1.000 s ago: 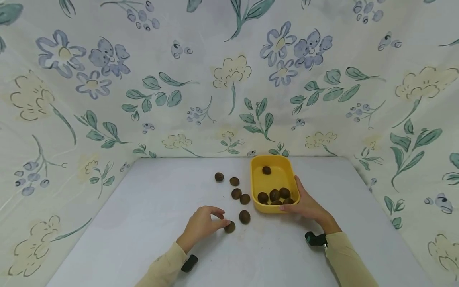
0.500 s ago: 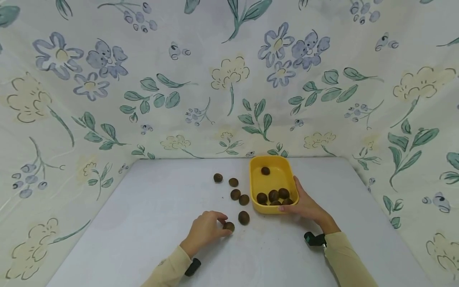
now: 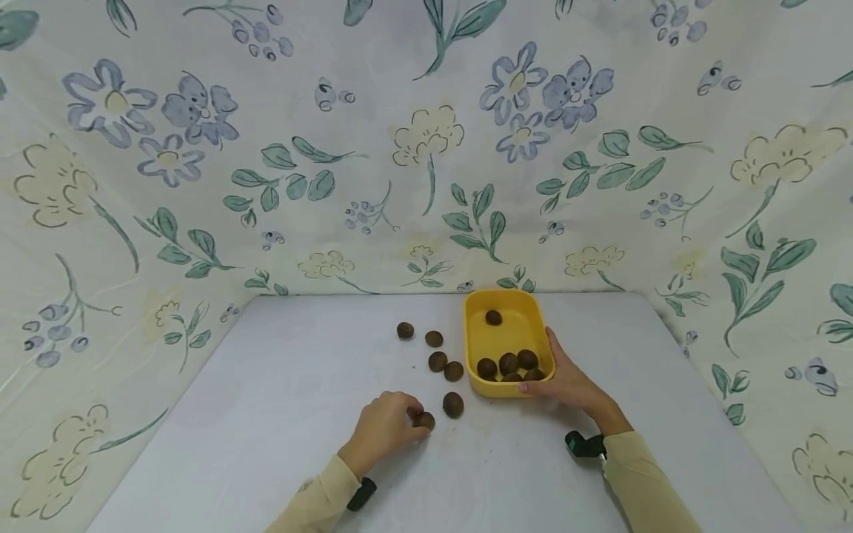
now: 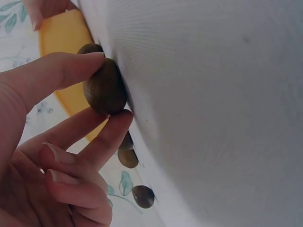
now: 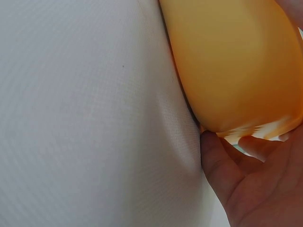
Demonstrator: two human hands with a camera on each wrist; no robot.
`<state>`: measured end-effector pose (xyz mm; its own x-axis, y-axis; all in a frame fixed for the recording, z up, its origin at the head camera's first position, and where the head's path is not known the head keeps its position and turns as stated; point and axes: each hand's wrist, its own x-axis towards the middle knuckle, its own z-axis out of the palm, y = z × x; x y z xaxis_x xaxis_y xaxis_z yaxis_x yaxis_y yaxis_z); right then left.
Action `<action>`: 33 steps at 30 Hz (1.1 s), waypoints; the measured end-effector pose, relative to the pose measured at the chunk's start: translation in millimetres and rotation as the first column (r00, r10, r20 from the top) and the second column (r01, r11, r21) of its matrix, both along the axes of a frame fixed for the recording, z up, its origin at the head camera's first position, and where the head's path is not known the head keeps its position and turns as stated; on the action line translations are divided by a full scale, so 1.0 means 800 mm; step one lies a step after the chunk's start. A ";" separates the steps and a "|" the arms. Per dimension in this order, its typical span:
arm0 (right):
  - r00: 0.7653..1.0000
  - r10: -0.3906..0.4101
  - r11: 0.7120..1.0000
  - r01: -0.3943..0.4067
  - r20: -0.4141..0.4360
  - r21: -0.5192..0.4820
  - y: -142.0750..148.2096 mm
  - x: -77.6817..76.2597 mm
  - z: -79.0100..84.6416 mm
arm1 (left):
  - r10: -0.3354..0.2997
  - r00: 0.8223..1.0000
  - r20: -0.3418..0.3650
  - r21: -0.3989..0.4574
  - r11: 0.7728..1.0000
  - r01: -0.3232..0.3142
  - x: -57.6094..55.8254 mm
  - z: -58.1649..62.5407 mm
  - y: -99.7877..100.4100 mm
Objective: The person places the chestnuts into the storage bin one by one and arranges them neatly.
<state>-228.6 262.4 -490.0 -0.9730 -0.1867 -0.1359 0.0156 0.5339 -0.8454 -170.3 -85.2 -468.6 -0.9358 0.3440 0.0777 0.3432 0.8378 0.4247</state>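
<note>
at the lower centre of the head view, a slip of the pinched brown ball is judged possible: if pressure is applied off its middle, the rounded body could be squeezed out and sent rolling into the neighbouring ball. farther right, a shift of the yellow container could be caused by an uneven pull at its corner, and the balls inside could be set rolling.

the pinched brown ball is held between the thumb and fingertips of the left hand; whether the white table is touched by it cannot be told. the neighbouring ball is located between the hands, apart from both. the yellow container is gripped at its near right corner by the right hand, with the thumb laid on the near rim.
</note>
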 end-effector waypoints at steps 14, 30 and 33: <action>1.000 0.006 1.000 -0.006 -0.003 -0.008 0.001 -0.002 -0.002 | 0.021 0.999 0.033 0.180 0.983 -0.027 -0.014 0.000 -0.017; 0.999 0.022 0.999 -0.022 -0.024 -0.030 0.004 -0.001 -0.004 | 0.049 0.997 0.056 0.437 0.897 -0.069 -0.051 0.024 -0.005; 0.999 0.031 0.999 -0.032 -0.032 -0.037 0.005 -0.001 -0.004 | 0.051 0.997 0.063 0.474 0.878 -0.075 -0.057 0.023 -0.001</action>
